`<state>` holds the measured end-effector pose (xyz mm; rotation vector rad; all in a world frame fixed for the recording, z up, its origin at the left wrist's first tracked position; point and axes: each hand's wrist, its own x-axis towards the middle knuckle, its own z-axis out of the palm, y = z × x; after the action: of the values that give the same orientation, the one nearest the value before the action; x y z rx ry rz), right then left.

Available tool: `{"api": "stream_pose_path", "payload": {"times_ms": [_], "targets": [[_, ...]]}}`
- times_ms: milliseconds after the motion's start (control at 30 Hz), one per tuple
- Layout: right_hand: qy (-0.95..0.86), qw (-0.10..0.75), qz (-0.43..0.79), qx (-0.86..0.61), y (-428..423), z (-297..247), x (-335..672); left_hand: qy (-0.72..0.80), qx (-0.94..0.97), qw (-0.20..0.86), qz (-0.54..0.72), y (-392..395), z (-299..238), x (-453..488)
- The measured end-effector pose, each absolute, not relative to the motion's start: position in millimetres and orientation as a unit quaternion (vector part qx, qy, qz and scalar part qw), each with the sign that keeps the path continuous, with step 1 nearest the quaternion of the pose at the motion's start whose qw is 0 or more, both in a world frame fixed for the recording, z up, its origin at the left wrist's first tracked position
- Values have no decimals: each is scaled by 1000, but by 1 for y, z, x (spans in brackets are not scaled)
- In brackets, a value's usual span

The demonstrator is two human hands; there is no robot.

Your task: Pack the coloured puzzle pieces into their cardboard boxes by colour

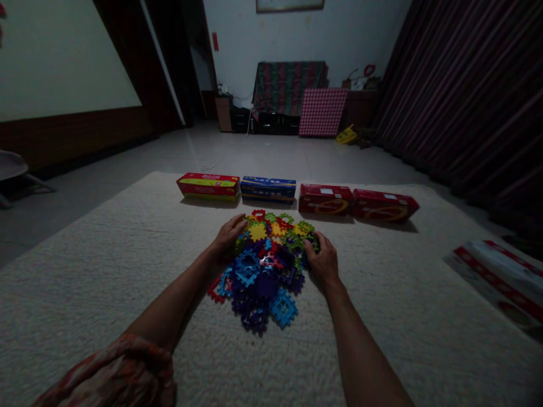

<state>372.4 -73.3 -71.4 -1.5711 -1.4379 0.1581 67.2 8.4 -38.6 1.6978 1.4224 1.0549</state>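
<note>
A heap of several toothed plastic building tiles [265,265] in blue, purple, yellow, green and red lies on a cream carpet [106,265]. My left hand [228,236] rests on the heap's left side, fingers stretched flat over the yellow and green pieces. My right hand [321,258] cups the heap's right edge, fingers curled against the tiles there. Whether it grips a piece is hidden.
Beyond the heap stand a red-and-yellow box [208,186], a blue box [268,189] and two red boxes [325,199] [384,204] in a row. A white-and-red package [500,277] lies at the right. Bare floor, a covered cabinet [291,87] and curtains [466,90] lie further off.
</note>
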Motion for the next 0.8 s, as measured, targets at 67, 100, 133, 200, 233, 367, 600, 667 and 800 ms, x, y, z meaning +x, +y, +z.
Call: {"api": "stream_pose_path", "payload": {"times_ms": [67,100,133,200,233,367,600,667,800], "targets": [[-592,494,79,-632,-74,-70,373,545,663,331,393,6,-35,76],[-592,500,87,-626,-74,-69,373,544,668,327,389,5,-32,80],[-591,508,95,-620,-75,-68,373,541,672,324,388,4,-29,83],[-583,526,108,-610,-77,-66,372,535,674,328,391,4,-20,89],[-577,536,114,-605,-77,-65,372,531,672,334,394,4,-15,91],[-546,567,138,-601,-80,-62,372,501,668,372,406,6,3,106],[-516,595,163,-594,-77,-62,371,411,663,493,385,27,23,134],[-516,598,163,-591,-77,-63,371,463,669,423,399,41,24,133],[-522,592,161,-592,-77,-63,372,563,665,331,363,64,15,126]]}}
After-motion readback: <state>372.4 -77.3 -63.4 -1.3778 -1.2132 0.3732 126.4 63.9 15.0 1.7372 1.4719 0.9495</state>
